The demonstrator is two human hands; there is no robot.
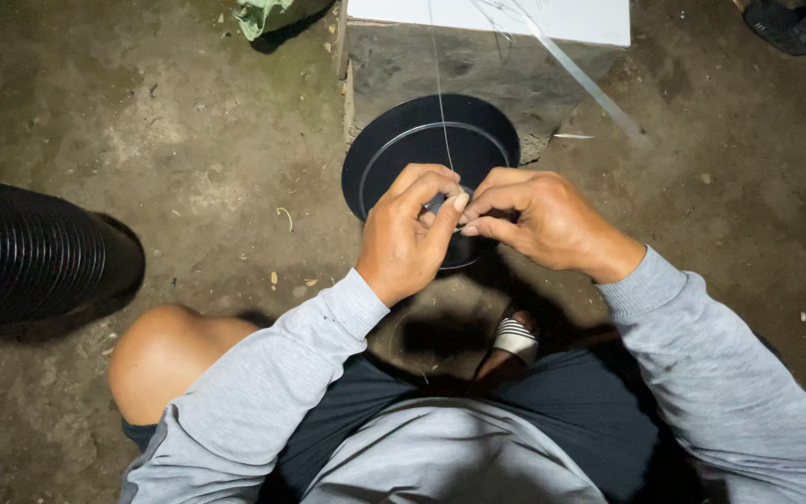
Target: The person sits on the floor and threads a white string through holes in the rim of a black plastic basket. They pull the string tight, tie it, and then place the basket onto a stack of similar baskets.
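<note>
— fingertips (460, 200) of both hands are pinched together on something tiny where a thin clear line (439, 93) comes down, right?

— yes. left hand (409, 231) and right hand (534, 219) meet thumb to forefinger, closed on the line and a small piece i can't make out — it's hidden between them. the line itself runs up from the pinch, over the round black lid (394, 149), toward the white board (552, 17) on the grey block (440, 61).

— how would you do this well?

— i'd judge it wants a steady pinch, the line kept taut, hands close together and small moves only — slack would let a thread that fine slip or tangle.

— what else is around?

— a ribbed black pipe (30, 247) lies well to the left on the dirt floor (207, 140), a bare knee (165, 359) sticks out below it, a striped sandal (515, 338) sits under the hands, a green cloth (258, 14) and another dark sandal (785, 23) lie at the top edge.

— anything in the way?

— loose strands hang off the board near the working line; they could snag it.
</note>
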